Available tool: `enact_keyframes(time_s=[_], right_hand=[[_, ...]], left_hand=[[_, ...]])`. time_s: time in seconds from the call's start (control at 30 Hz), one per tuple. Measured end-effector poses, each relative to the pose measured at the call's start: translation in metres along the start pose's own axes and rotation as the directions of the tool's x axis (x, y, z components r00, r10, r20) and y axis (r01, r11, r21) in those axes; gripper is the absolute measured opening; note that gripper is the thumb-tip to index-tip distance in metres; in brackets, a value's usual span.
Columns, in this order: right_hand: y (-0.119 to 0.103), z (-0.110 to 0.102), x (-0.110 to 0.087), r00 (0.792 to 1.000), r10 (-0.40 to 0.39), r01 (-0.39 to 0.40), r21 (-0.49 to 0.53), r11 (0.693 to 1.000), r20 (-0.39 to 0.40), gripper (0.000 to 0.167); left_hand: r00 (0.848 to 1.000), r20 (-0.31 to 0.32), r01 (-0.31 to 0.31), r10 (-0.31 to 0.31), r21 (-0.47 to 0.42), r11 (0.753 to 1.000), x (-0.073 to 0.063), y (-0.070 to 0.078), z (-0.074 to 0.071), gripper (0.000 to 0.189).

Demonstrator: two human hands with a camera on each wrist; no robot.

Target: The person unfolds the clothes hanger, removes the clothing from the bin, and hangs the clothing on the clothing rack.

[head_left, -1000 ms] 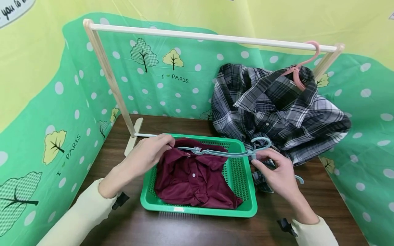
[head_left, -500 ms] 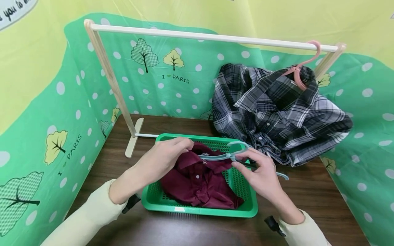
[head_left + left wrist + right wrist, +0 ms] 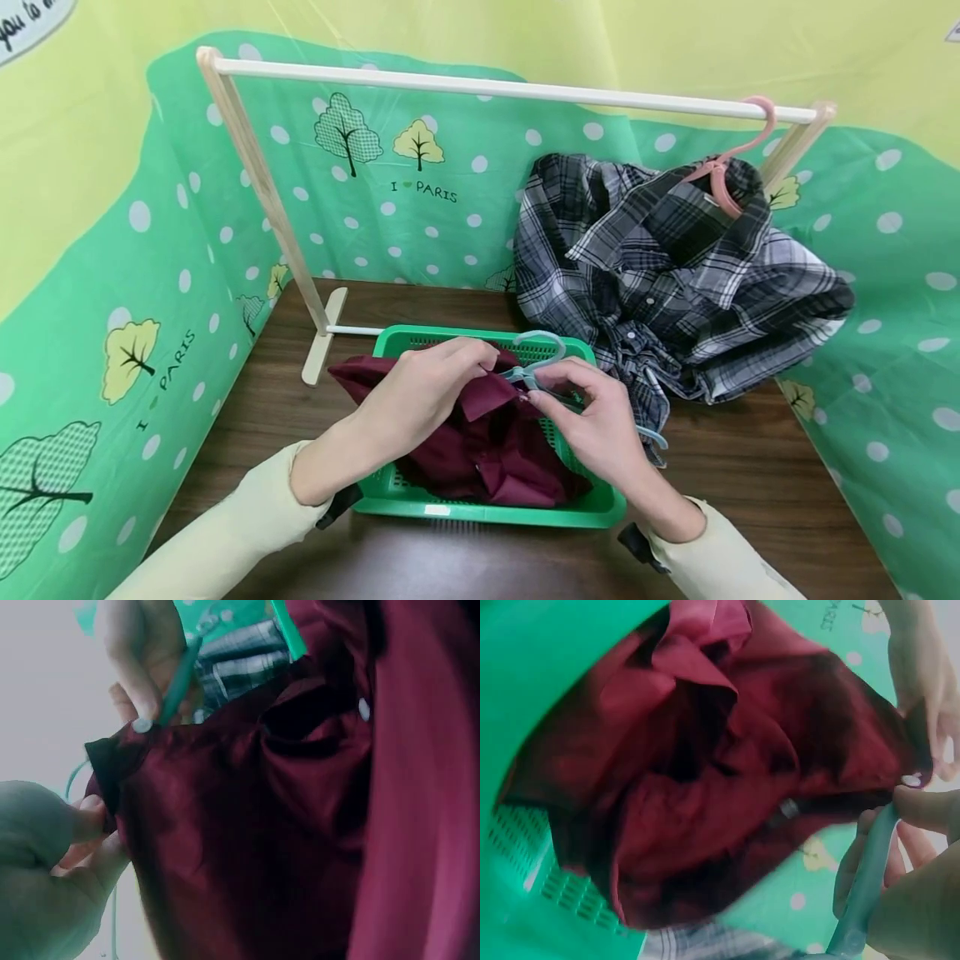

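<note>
A maroon button-up shirt (image 3: pixel 517 475) lies bunched in the green basket (image 3: pixel 525 515), one part of it spilling over the basket's left rim. My left hand (image 3: pixel 435 392) pinches the shirt at its collar, as the left wrist view also shows. Close beside it, my right hand (image 3: pixel 596 417) grips a light blue hanger (image 3: pixel 547 358) just below its hook. One hanger arm runs into the shirt's neck, where cloth hides it; the other end sticks out to the right of my right hand. In the right wrist view the hanger arm (image 3: pixel 866 885) passes under my right thumb.
Behind the basket stands a wooden rack with a white rail (image 3: pixel 480 83). A black and grey plaid shirt (image 3: pixel 675 250) hangs at its right end on a pink hanger (image 3: pixel 726 167). Its lower part reaches the table (image 3: pixel 750 475) beside the basket. Printed cloth walls enclose the table.
My right hand has moved left with the hanger, which now sits deeper in the shirt's neck. My left hand has shifted right, lifting the collar, and the shirt's left side now spills over the basket rim.
</note>
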State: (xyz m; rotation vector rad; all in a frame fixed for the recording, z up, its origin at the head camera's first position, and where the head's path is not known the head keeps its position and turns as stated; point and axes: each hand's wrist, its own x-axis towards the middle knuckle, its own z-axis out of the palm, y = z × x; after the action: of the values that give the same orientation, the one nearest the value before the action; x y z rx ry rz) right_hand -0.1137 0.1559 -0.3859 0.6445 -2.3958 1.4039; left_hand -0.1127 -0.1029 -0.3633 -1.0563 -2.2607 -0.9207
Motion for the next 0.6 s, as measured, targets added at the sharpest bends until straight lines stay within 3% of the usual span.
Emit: enact_keyframes(time_s=[0.13,0.3,0.5,0.6], right_hand=[[-0.003,0.008,-0.002,1.0,0.004,-0.004,0.071,0.997,-0.008,0.026],[-0.004,0.01,-0.003,1.0,0.025,-0.022,0.141,0.99,-0.019,0.025],[-0.001,0.013,-0.004,1.0,-0.002,0.002,0.173,0.985,0.0,0.022],[0.0,0.013,-0.005,1.0,-0.024,0.025,0.176,0.984,-0.009,0.023]], left_hand=[[0.999,-0.038,-0.02,0.018,-0.03,0.999,0.003,0.005,0.005,0.016],[1.0,-0.004,-0.028,0.028,-0.034,0.999,0.002,0.004,0.007,0.016],[0.995,0.039,0.097,-0.095,-0.057,0.994,-0.009,-0.012,0.019,0.029],[0.992,0.032,0.123,-0.122,-0.05,0.991,-0.01,-0.013,0.019,0.026]])
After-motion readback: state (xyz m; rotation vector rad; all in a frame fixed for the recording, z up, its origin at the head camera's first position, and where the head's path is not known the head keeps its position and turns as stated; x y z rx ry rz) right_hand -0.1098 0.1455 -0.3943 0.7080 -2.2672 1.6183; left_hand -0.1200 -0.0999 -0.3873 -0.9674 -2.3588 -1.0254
